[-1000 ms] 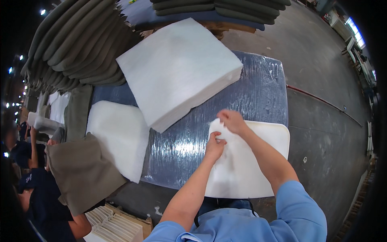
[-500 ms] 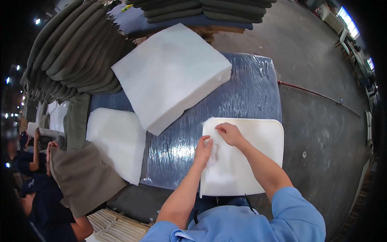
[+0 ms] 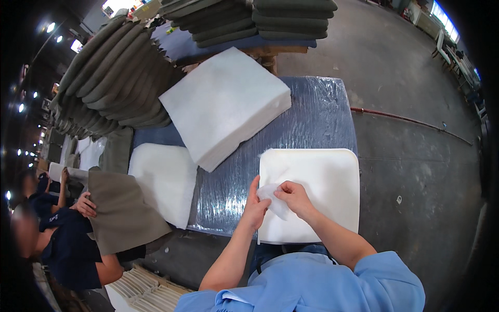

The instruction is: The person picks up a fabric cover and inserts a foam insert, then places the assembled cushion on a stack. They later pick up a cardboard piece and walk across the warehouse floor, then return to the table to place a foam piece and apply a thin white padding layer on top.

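Both my hands are over a white rounded-corner cushion pad (image 3: 332, 208) at the table's near edge. Between them is a small, thin piece of white fibre wadding (image 3: 274, 199). My left hand (image 3: 253, 207) grips its left side, thumb against the fingers and the index finger pointing up. With thumb and fingertips, my right hand (image 3: 294, 197) pinches its right side. Loose white fibre shows at the pad's far left corner, and the pad's near edge lies against my body.
A thick white wadding stack (image 3: 228, 104) and a flat wadding sheet (image 3: 163, 182) lie on the plastic-wrapped table (image 3: 317, 114). Grey-green cushions (image 3: 114, 78) are piled at the far left. To my left, a co-worker holds a brown-grey cover (image 3: 122, 210). A red pole (image 3: 400, 117) extends to the right.
My right hand has come down and nearer the left, and the wadding piece is now lifted and spread between them. The co-worker's cover appears shifted to the right.
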Tool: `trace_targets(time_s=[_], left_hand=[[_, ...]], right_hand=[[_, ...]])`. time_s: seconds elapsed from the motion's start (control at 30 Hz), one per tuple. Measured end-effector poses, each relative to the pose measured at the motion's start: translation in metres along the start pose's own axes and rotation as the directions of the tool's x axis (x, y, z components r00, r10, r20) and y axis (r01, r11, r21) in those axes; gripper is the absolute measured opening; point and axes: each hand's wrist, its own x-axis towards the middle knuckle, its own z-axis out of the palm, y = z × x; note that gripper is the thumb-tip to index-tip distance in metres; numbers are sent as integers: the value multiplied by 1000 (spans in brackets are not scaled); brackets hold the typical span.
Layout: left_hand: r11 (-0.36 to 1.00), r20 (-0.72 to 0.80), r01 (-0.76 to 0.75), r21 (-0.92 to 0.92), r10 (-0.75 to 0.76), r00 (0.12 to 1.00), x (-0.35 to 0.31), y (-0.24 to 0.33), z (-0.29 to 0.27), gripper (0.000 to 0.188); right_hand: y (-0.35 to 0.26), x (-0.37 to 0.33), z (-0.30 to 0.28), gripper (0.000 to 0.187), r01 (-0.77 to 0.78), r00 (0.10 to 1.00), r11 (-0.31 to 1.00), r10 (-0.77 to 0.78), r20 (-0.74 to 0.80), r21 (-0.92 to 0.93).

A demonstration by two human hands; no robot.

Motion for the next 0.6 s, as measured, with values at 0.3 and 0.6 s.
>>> trace_targets(time_s=[0.3, 0.6], left_hand=[[962, 195, 160, -223, -117, 974, -65, -10, 8, 47], [920, -38, 148, -362, -174, 984, -71, 0, -4, 41]], right_hand=[[-13, -59, -10, 13, 104, 994, 982, -97, -47, 159], [-12, -136, 25, 13, 604, 712, 673, -697, -91, -427]])
